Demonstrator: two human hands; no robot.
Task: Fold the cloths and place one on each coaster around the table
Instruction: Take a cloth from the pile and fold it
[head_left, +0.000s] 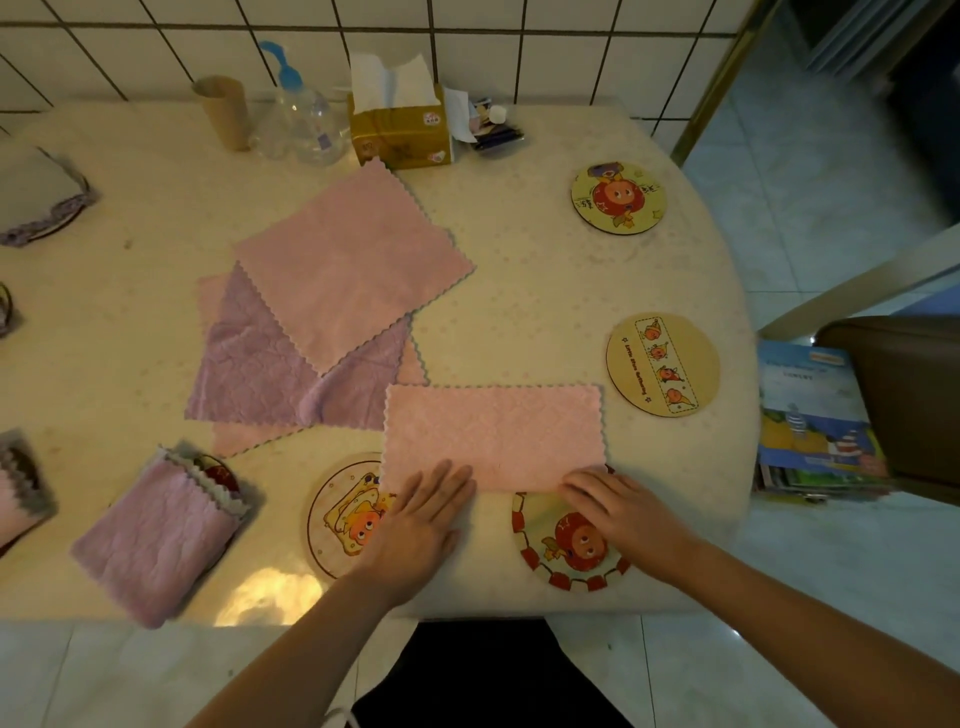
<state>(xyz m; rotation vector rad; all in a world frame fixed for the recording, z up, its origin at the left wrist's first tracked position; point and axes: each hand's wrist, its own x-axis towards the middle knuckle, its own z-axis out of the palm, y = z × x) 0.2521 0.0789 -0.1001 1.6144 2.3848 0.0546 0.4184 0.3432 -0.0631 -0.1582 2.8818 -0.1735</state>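
A: Left hand lies flat, palm down, fingers spread on the near-left corner of the pink quilted cloth folded into a rectangle. Right hand mirrors it on the near-right corner. Neither is gripping; both are open and pressing.

B: Why flat rather than pinching?

A: Judgement: they are smoothing the near edge of the half-fold, pinning it against the pale speckled counter so that it does not spring open before a second fold.

B: Where does the cloth lie?

A: At the near edge, overlapping the tops of two coasters: the round yellow cartoon coaster under the left hand and the round red-bordered coaster under the right. It is centred on neither.

B: Arm pose?

A: Both forearms reach in from below, converging slightly, with the wrists low.

B: Remaining stock?

A: Unfolded pile mid-counter: a pink square cloth on top of a lilac cloth. Folded lilac cloth covers a coaster at left. Two bare coasters at right: apple-figure coaster, striped tan coaster.
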